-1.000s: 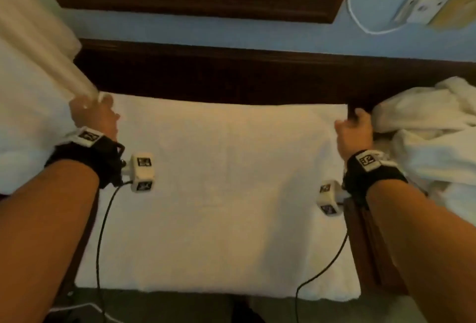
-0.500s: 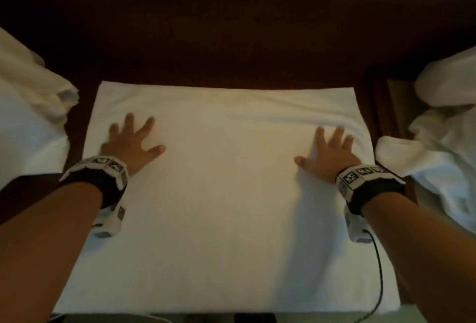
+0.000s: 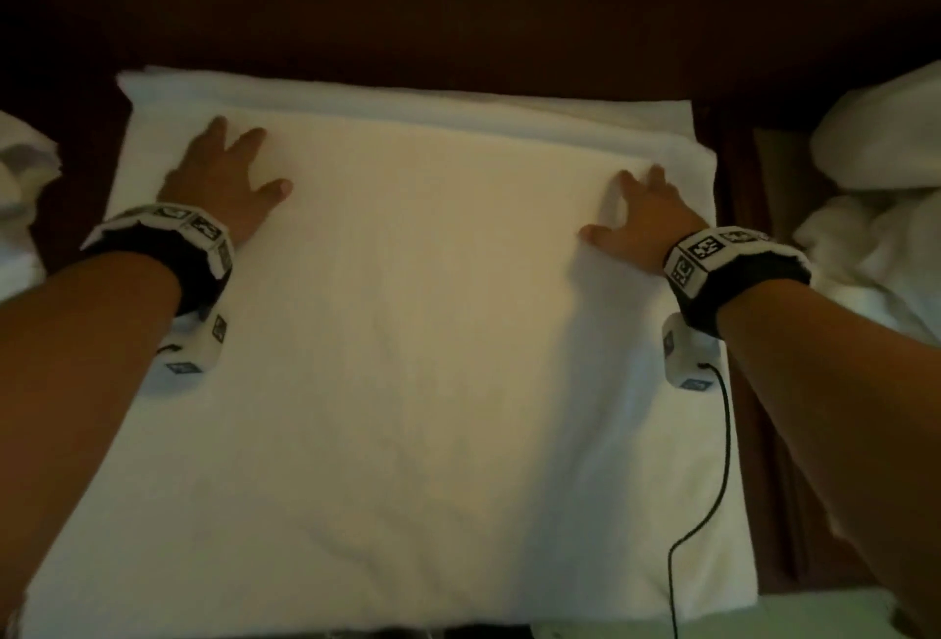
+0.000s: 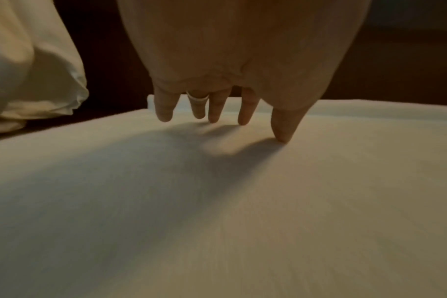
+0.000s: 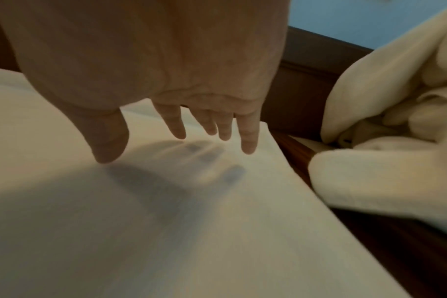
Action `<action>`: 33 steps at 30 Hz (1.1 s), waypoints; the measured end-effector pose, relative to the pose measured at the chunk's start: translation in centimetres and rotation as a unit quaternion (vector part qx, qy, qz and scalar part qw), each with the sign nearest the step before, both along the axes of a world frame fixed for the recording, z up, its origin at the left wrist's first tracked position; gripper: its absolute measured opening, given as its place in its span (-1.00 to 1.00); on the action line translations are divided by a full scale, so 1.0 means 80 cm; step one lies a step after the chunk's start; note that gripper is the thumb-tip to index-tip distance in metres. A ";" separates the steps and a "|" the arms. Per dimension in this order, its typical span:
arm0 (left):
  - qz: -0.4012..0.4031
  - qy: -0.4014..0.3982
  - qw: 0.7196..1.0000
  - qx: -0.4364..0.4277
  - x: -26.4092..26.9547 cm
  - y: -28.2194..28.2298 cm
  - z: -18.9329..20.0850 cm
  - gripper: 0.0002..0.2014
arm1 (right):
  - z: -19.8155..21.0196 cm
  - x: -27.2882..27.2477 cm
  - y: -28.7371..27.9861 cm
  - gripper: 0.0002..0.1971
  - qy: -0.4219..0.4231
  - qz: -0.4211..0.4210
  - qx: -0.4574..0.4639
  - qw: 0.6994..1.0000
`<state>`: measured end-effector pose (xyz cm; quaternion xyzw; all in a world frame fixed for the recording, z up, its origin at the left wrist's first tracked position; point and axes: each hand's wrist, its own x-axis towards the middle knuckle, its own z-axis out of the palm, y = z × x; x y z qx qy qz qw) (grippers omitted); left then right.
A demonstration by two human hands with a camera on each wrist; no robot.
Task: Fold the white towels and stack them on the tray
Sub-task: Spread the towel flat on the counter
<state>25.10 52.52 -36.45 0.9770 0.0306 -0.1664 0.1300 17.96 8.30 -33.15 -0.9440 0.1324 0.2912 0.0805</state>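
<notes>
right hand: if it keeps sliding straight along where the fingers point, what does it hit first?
The right hand points toward the far edge of the flat towel. Beyond it lies only the dark wood surface; the rumpled towel pile sits off to its right, probably clear.

Towel [image 3: 407, 333] between heaped cloth left [image 3: 20, 210] and right [image 3: 876, 210].

Hidden, cropped and blurred parts

The white towel [image 3: 407, 333] runs off the bottom edge of the head view, and the dark surface [image 3: 458, 2] under it is mostly covered. The crumpled towels [image 3: 876, 210] at right and the white cloth [image 3: 20, 190] at left are cut by the frame edges. Both wrist views are motion-blurred; from the right wrist it is unclear whether the fingertips [image 5: 249, 145] of the right hand [image 3: 641, 226] touch the towel. The left hand [image 3: 224, 180] hides the cloth beneath its palm. No tray can be made out.
</notes>
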 end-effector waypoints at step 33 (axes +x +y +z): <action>-0.071 0.104 0.990 0.059 -0.135 -0.014 0.033 0.00 | 0.013 -0.118 0.051 0.15 0.080 0.033 0.030 0.996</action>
